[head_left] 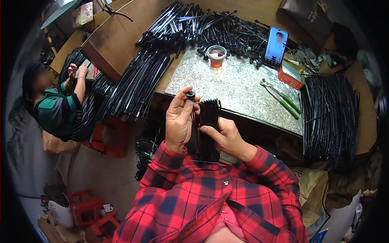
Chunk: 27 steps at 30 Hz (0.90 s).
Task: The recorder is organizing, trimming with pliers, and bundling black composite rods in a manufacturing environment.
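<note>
Left hand (178,121): grip pinches a small black cap (191,95) between thumb and fingers, just short of the counter's (182,79) near edge. Holding it by the fingertips alone, any slip could drop it toward the lap or floor. A thin pale strand beside it is too small to identify.

Bundle of thin black strands (210,113): upright before the chest, just right of the cap. Its lower end sits close to the plaid shirt (194,190) and could snag.

Right hand (231,139): grip is clenched round the bundle, thumb across the front; loosening could let strands fan out.

Room, left to right: a stack of black rods (139,81) limits reach on the left. Bare metal shows between the open cup (216,60) and the near edge; a far reach risks a spill. Green-handled pliers (289,108) and the right-hand rod stack (330,117) restrict the right side.
</note>
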Motion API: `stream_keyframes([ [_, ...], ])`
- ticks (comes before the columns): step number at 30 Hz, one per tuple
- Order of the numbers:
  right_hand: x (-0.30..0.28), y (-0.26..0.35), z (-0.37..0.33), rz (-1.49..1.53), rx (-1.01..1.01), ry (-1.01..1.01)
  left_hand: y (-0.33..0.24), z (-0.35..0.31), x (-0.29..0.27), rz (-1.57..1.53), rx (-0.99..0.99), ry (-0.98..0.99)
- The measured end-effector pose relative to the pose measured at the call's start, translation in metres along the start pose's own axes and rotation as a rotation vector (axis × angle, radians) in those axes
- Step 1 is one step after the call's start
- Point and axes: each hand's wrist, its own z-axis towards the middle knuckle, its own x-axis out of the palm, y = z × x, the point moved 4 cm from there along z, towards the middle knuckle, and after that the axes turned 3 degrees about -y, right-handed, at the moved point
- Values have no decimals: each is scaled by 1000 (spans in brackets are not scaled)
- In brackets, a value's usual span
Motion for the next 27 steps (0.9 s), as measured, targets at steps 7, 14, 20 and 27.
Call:
stream_keyframes([
  [7,-2,-6,0,1,29,22,-1,-2,10,40,-10,-3],
  [14,-2,-1,2,25,-12,-41,1,-6,15,44,-2,1],
  [20,-3,-3,0,20,-44,-40,3,-8,20,59,-8,35],
  [27,-6,4,0,36,-50,-61,4,-10,22,74,-21,72],
])
